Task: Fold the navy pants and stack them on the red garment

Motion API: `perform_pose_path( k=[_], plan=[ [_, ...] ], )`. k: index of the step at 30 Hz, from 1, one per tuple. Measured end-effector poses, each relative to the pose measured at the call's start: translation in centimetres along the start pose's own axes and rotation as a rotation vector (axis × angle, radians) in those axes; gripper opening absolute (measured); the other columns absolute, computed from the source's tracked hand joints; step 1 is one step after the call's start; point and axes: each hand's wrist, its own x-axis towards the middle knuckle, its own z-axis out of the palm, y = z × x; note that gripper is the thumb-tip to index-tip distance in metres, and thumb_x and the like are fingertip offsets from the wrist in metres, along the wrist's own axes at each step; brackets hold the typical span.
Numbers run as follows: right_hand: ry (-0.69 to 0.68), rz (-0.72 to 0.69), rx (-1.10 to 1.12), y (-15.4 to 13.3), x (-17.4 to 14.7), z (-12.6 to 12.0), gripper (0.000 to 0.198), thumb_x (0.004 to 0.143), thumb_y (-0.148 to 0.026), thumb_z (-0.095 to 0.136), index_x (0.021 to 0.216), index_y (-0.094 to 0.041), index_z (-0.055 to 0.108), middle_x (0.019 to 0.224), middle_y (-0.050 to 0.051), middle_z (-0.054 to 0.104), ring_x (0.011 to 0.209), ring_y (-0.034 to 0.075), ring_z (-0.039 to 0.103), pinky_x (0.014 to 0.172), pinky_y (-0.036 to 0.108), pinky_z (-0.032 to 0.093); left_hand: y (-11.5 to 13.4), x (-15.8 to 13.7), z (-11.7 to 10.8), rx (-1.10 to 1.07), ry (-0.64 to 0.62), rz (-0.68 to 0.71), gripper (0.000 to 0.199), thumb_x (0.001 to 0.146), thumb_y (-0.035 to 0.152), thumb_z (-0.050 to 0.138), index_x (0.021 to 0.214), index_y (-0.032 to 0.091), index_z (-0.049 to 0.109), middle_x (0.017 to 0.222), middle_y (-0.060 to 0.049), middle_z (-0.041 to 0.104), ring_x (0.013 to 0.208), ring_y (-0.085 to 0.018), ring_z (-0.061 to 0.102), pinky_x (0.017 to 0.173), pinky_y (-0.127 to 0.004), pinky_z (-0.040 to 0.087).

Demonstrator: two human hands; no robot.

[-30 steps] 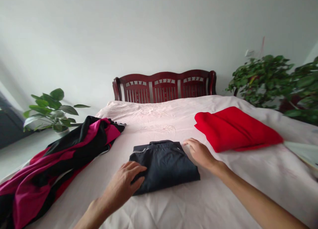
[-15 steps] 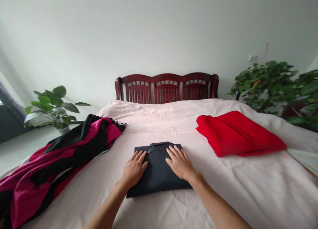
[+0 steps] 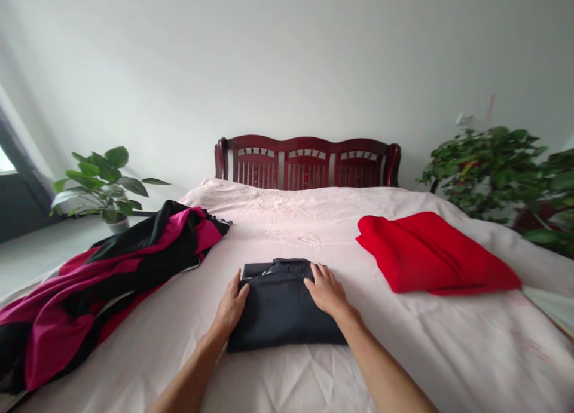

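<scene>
A dark navy garment (image 3: pixel 287 317) lies folded into a flat rectangle on the bed in front of me, with a gathered band along its far edge. At its left edge is my left hand (image 3: pixel 230 304), the thumb on the cloth and the fingers stretched along the side. My right hand (image 3: pixel 328 290) rests over the far right corner, fingers extended and lying on the fabric. Neither hand is closed around the garment.
A black-and-pink garment (image 3: pixel 134 263) lies rumpled on the bed's left side. On the right lies a folded red cloth (image 3: pixel 434 254). Behind the pink bedsheet (image 3: pixel 296 213) rises a dark wooden headboard (image 3: pixel 307 162). Potted plants (image 3: pixel 103 183) flank the bed.
My left hand has slid left from the garment's top to its edge. The right hand has shifted slightly outward toward the corner. The view has tilted up a little.
</scene>
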Motion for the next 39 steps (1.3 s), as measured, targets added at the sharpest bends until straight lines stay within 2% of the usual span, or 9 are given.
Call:
perform_pose_path(
  k=[10,15,18,23,27,31,34,36,39],
  plan=[
    [0.095,0.038,0.006,0.3,1.4,0.9,0.061,0.099,-0.043,0.037,0.152,-0.012,0.040,0.156,0.017,0.042,0.144,0.033,0.037,0.111,0.048,0.038,2.0,0.5,-0.8,-0.259,-0.060,-0.261,0.086,0.081,0.043,0.072,0.150,0.010,0.035,0.153,-0.022,0.047,0.135,-0.031,0.053,0.111,-0.038,0.043],
    [0.124,0.032,0.109,1.0,1.3,1.1,0.058,0.097,-0.038,0.037,0.149,-0.014,0.044,0.156,0.013,0.044,0.144,0.028,0.039,0.116,0.042,0.035,3.8,0.2,-1.8,-0.488,-0.292,-0.363,0.058,0.075,0.050,0.076,0.117,0.011,0.065,0.109,-0.018,0.076,0.100,-0.029,0.073,0.091,-0.039,0.057],
    [0.160,0.007,0.175,1.4,1.3,1.3,0.056,0.096,-0.036,0.038,0.147,-0.015,0.048,0.152,0.011,0.049,0.142,0.025,0.043,0.117,0.038,0.034,4.7,-0.4,-1.9,-0.583,-0.410,-0.405,0.041,0.072,0.046,0.076,0.095,0.012,0.071,0.084,-0.012,0.078,0.081,-0.027,0.075,0.084,-0.041,0.059],
    [0.386,-0.126,0.291,1.6,0.4,0.6,0.045,0.091,-0.028,0.041,0.127,-0.014,0.064,0.134,0.014,0.064,0.127,0.027,0.055,0.114,0.041,0.037,6.9,-1.1,-1.4,-0.706,-0.344,-0.337,0.037,0.065,0.031,0.075,0.098,0.016,0.069,0.075,-0.003,0.075,0.067,-0.020,0.070,0.071,-0.032,0.057],
    [0.514,-0.213,0.563,0.5,-2.3,-1.7,0.038,0.095,-0.037,0.040,0.112,-0.021,0.070,0.116,0.012,0.070,0.113,0.029,0.060,0.104,0.045,0.045,11.5,-3.6,-2.6,-0.631,-0.257,-0.049,0.040,0.070,0.031,0.073,0.107,0.018,0.067,0.078,0.000,0.070,0.066,-0.016,0.064,0.063,-0.026,0.051],
    [0.331,-0.118,1.022,-0.6,-5.7,-4.6,0.066,0.096,-0.065,0.028,0.138,-0.021,0.053,0.126,0.014,0.066,0.108,0.030,0.065,0.086,0.042,0.055,15.3,-8.0,-4.4,-0.101,-0.053,0.637,0.026,0.087,0.026,0.063,0.112,0.022,0.070,0.087,-0.003,0.064,0.078,-0.016,0.061,0.068,-0.026,0.047],
    [0.077,-0.105,1.248,0.2,-7.9,-5.8,0.086,0.092,-0.071,-0.001,0.153,-0.024,0.036,0.139,0.015,0.060,0.119,0.031,0.062,0.087,0.045,0.056,15.2,-10.4,-3.6,0.218,-0.022,1.123,0.044,0.089,0.016,0.058,0.131,0.028,0.060,0.088,-0.004,0.065,0.075,-0.017,0.058,0.067,-0.029,0.046],
    [-0.100,-0.079,1.317,1.4,-9.3,-5.7,0.085,0.090,-0.074,-0.001,0.153,-0.032,0.038,0.144,0.008,0.058,0.128,0.029,0.057,0.096,0.047,0.053,13.9,-11.4,-1.5,0.368,-0.104,1.275,0.044,0.090,0.017,0.055,0.134,0.026,0.056,0.084,-0.004,0.066,0.069,-0.018,0.057,0.063,-0.030,0.044],
    [-0.253,-0.008,1.313,2.8,-11.2,-4.4,0.075,0.088,-0.079,0.022,0.139,-0.036,0.057,0.137,0.004,0.065,0.129,0.029,0.057,0.103,0.049,0.048,11.4,-12.6,2.6,0.490,-0.247,1.381,0.028,0.095,0.026,0.055,0.122,0.023,0.059,0.072,0.000,0.063,0.059,-0.016,0.054,0.051,-0.030,0.037]
  ],
)
